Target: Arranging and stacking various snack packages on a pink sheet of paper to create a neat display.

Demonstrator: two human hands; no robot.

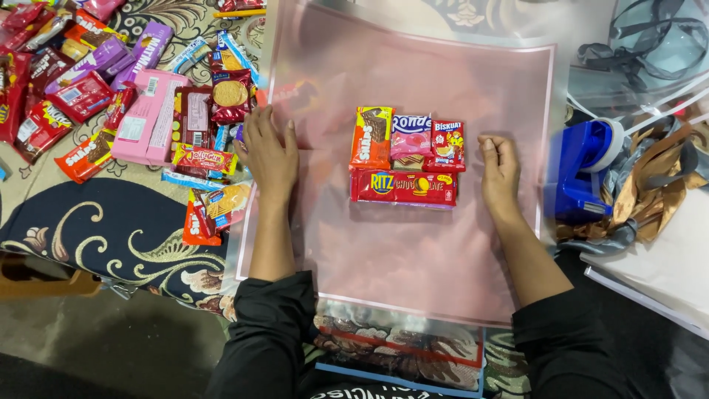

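A translucent pink wrapping sheet (pixel 413 244) lies spread flat in front of me. On its middle sits a tight cluster of snack packets (pixel 405 157): a long red packet in front and three smaller red, pink and yellow ones behind it. My left hand (pixel 270 157) rests palm down on the sheet's left edge, fingers apart, holding nothing. My right hand (pixel 500 168) rests on the sheet just right of the packets with fingers curled loosely under. Neither hand touches the packets.
A pile of several snack packets (pixel 140 96) and a pink box (pixel 151 117) cover the patterned cloth at left. A blue tape dispenser (pixel 580 171) stands at right beside gold and grey ribbon (pixel 653 185). White sheets (pixel 657 273) lie at lower right.
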